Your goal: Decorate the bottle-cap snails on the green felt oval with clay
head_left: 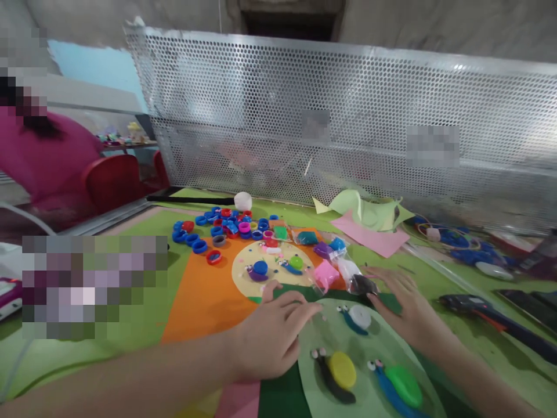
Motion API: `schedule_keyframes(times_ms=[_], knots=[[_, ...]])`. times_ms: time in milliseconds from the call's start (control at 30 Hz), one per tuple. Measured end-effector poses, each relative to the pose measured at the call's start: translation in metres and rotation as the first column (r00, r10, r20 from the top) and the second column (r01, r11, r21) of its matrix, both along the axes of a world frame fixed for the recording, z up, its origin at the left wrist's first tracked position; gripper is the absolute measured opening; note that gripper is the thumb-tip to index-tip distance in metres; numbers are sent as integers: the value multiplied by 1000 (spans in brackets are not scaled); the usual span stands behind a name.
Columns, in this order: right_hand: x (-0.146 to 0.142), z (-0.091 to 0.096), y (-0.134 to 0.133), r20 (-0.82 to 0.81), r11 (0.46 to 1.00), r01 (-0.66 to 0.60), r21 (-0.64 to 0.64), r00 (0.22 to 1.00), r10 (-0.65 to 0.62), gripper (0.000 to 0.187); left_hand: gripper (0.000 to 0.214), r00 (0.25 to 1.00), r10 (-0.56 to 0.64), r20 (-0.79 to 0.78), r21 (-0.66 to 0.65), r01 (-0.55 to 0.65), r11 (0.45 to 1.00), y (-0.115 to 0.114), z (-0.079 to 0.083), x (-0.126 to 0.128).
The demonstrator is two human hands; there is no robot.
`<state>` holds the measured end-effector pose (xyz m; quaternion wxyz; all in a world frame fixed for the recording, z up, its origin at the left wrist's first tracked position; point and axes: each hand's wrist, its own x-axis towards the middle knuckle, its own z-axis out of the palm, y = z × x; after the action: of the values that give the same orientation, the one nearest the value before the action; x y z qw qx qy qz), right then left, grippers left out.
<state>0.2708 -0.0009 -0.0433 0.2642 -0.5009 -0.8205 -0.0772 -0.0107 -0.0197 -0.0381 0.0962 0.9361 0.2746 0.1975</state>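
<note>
My left hand (pixel 272 331) lies on the table with its fingers stretched forward and flat, the tips at the left edge of a pale green paper disc (pixel 383 354). On the disc sit clay snails with bottle-cap shells: white (pixel 360 317), yellow (pixel 342 370) and green (pixel 404 385). My right hand (pixel 402 305) rests open at the disc's right edge, fingertips close to small clear bags of coloured clay (pixel 343 267). Neither hand holds anything. Beyond them a beige disc (pixel 243 266) carries two more snails.
A pile of blue, red and pink bottle caps (pixel 226 226) lies further back on orange paper (pixel 204 302). Green and pink paper sheets (pixel 369 223) lie at the right, a glue gun (pixel 474 306) near the right edge. A perforated metal screen (pixel 348 122) walls the back. A person in pink (pixel 47 157) sits at the left.
</note>
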Motion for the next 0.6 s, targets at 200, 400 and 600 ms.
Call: schedule_keyframes(times_ms=[200, 400, 600], knots=[[4, -24, 13, 36, 995, 95, 5, 995, -96, 42, 49, 997, 75, 5, -95, -74, 993, 1, -1, -1], [8, -31, 19, 43, 993, 117, 5, 992, -117, 36, 39, 996, 87, -7, -65, -87, 994, 0, 0, 1], [12, -31, 23, 20, 994, 84, 73, 996, -86, 36, 36, 995, 93, 20, -46, -92, 995, -1, -1, 0]])
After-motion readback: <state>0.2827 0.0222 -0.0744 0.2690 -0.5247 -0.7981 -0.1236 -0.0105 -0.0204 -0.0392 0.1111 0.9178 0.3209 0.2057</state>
